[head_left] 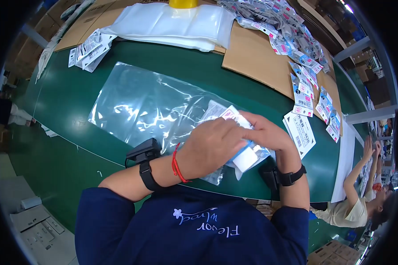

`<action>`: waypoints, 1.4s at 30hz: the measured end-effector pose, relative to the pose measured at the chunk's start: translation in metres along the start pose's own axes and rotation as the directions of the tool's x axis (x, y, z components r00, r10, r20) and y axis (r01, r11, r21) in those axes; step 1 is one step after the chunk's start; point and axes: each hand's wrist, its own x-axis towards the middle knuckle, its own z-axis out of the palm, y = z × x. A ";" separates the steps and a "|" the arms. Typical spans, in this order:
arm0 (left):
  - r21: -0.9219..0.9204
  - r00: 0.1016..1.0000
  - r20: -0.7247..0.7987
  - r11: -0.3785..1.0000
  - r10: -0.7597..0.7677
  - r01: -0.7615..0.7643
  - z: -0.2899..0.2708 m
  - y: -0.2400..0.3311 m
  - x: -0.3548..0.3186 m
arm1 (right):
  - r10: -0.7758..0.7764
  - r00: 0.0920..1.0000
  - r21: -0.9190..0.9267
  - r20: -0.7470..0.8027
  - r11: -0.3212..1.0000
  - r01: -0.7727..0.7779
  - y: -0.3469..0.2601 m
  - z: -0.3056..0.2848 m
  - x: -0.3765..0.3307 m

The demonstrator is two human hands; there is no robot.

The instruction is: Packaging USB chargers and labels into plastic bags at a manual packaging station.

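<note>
Stack of white bags (pixel 177 24), yellow tape roll (pixel 183 3), cardboard sheet (pixel 256 57), scattered small packets (pixel 296 39).

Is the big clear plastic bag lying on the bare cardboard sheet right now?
No. The clear plastic bag lies flat on the green table, while the cardboard sheet sits farther back under the small packets.

Green worktable (pixel 66 101) under cardboard sheets (pixel 261 57), metal racks (pixel 362 44) behind.

Navy short-sleeved shirt, black wristband devices on both wrists, red string bracelet (pixel 177 164) on the left
</note>
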 end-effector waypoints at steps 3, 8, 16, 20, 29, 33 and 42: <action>0.080 0.975 0.013 0.972 -0.221 0.220 -0.011 0.002 0.004 | 0.016 0.999 0.056 -0.033 0.998 -0.014 0.001 0.000 0.001; 0.095 0.948 0.109 0.953 -0.298 0.288 -0.017 -0.008 -0.010 | 0.103 0.994 0.112 -0.029 0.989 -0.099 0.001 -0.001 0.003; -0.029 0.852 0.195 0.866 -0.485 0.500 -0.032 -0.004 -0.022 | 0.069 0.995 0.105 -0.066 0.993 -0.062 0.001 0.002 0.003; -0.130 0.847 0.174 0.840 -0.503 0.526 -0.028 -0.008 -0.032 | 0.093 0.992 0.108 -0.083 0.991 -0.084 -0.002 0.003 0.001; 0.115 0.909 -0.019 0.903 -0.415 0.415 -0.030 -0.009 -0.027 | 0.063 0.990 0.091 -0.126 0.995 -0.052 -0.001 0.004 0.000; 0.138 0.933 -0.086 0.923 -0.349 0.358 -0.026 -0.006 -0.019 | 0.096 0.985 0.117 -0.143 0.990 -0.080 -0.004 0.007 0.000; 0.125 0.986 -0.048 0.979 -0.157 0.162 -0.006 0.006 -0.008 | 0.007 0.999 -0.097 0.036 0.995 -0.003 -0.003 0.016 -0.003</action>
